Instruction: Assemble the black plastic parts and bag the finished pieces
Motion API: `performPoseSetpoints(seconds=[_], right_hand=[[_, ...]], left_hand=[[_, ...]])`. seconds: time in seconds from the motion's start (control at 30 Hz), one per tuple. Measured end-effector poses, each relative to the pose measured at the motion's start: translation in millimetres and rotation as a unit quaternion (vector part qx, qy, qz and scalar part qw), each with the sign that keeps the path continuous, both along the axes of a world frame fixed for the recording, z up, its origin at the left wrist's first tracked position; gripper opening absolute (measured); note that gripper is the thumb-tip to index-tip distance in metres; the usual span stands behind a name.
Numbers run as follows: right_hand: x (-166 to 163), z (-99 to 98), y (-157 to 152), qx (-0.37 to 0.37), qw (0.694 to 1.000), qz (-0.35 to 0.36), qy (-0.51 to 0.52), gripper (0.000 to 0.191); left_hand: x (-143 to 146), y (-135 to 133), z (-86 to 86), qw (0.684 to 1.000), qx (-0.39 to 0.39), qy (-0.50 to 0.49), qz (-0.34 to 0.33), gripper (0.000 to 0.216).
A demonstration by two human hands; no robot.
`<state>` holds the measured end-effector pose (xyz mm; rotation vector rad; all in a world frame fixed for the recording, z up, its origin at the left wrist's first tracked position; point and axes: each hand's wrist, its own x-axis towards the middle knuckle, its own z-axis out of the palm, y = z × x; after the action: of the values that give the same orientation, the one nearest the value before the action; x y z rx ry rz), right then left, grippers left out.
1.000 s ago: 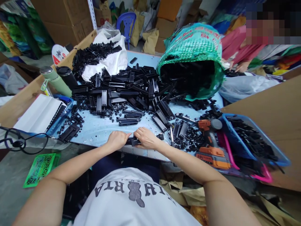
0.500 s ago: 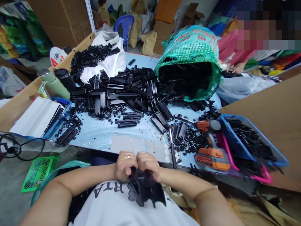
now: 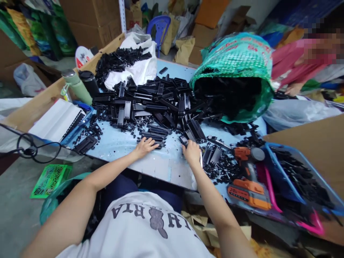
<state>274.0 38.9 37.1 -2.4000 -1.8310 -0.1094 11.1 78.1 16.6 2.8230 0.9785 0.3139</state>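
Head view: hands now apart over blue tabletop; black piece both held moments ago gone from grasp. Left hand at slender black parts, fingers loosely extended; right hand at toothed black part, fingers curled, grip can't tell. Suggests fresh parts being gathered.

Cool, fairly even light on my table, dim underneath. Glare off flat black pieces mid-table. Sack mouth, far right corner: near-black. Wide lens stretches my upper arms. Background soft; pixelation beyond right edge.
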Motion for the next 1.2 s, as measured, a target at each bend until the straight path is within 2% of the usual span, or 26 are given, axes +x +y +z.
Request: performPoseSetpoints(seconds=[0.1, 0.13, 0.2, 0.27, 0.33, 0.37, 0.4, 0.47, 0.57, 0.67, 0.73, 0.8, 0.87, 0.93, 0.97, 1.03, 1.1, 1.2], right_hand=[[6.9, -11.4, 6.7, -0.017, 0.999, -0.016, -0.044, 0.036], [8.3, -14.7, 7.7, -0.016, 0.999, -0.016, -0.045, 0.038], [11.9, -19.5, 7.5, -0.011, 1.0, -0.017, -0.022, 0.043], [14.1, -22.2, 4.3, 0.017, 0.999, -0.011, 0.025, 0.049], [9.1, -22.8, -1.2, 0.067, 0.994, 0.005, 0.087, 0.056], [2.7, -22.3, -4.4, 0.09, 0.989, 0.017, 0.117, 0.059], [-6.3, -21.4, -7.6, 0.106, 0.983, 0.034, 0.147, 0.061], [-29.3, -18.5, -14.6, 0.115, 0.97, 0.078, 0.201, 0.061], [-61.2, -12.9, -27.4, 0.111, 0.951, 0.143, 0.25, 0.056], [-74.2, -8.8, -42.4, 0.094, 0.935, 0.168, 0.298, 0.05], [-74.6, -8.2, -50.4, 0.064, 0.911, 0.155, 0.378, 0.047], [-74.4, -9.3, -54.1, 0.03, 0.862, 0.122, 0.491, 0.045], [-77.1, -11.2, -52.8, 0.005, 0.798, 0.076, 0.598, 0.046], [-83.8, -11.8, -49.0, -0.023, 0.74, 0.027, 0.671, 0.05], [-88.2, -11.2, -47.2, -0.036, 0.716, 0.008, 0.697, 0.053], [-97.5, -8.2, -45.7, -0.057, 0.677, -0.005, 0.734, 0.056], [-105.1, -4.3, -47.4, -0.064, 0.647, 0.015, 0.76, 0.061], [-108.0, -0.7, -52.7, -0.051, 0.626, 0.039, 0.777, 0.065]], left_hand=[[-4.9, 12.5, 6.5, 0.999, 0.01, -0.02, 0.047, 0.041], [-13.8, 14.6, 9.8, 0.995, 0.016, -0.036, 0.092, 0.044], [-44.5, 18.0, 16.7, 0.968, 0.023, -0.065, 0.241, 0.046], [-87.5, 23.4, 23.0, 0.901, 0.02, -0.067, 0.427, 0.045], [-131.6, 33.7, 27.5, 0.813, 0.011, -0.039, 0.58, 0.044], [-150.2, 40.8, 28.9, 0.782, 0.002, -0.026, 0.622, 0.043], [-165.1, 48.8, 29.8, 0.77, -0.008, -0.015, 0.638, 0.042], [-182.4, 65.2, 30.3, 0.768, -0.036, 0.0, 0.64, 0.038], [-182.4, 80.8, 30.7, 0.772, -0.069, -0.002, 0.632, 0.033], [-165.2, 72.1, 31.1, 0.786, -0.065, -0.015, 0.614, 0.034], [-147.8, 52.0, 30.5, 0.819, -0.06, -0.064, 0.567, 0.032], [-125.3, 25.0, 30.3, 0.857, -0.089, -0.17, 0.478, 0.031], [-97.7, -3.5, 31.8, 0.876, -0.168, -0.262, 0.369, 0.041], [-67.5, -28.7, 35.3, 0.888, -0.241, -0.285, 0.269, 0.041], [-52.8, -39.0, 37.5, 0.89, -0.261, -0.284, 0.241, 0.036], [-27.2, -53.9, 41.5, 0.887, -0.293, -0.284, 0.218, 0.028], [-9.2, -62.1, 43.8, 0.876, -0.317, -0.295, 0.212, 0.035], [4.1, -66.3, 44.1, 0.87, -0.319, -0.319, 0.198, 0.04]])
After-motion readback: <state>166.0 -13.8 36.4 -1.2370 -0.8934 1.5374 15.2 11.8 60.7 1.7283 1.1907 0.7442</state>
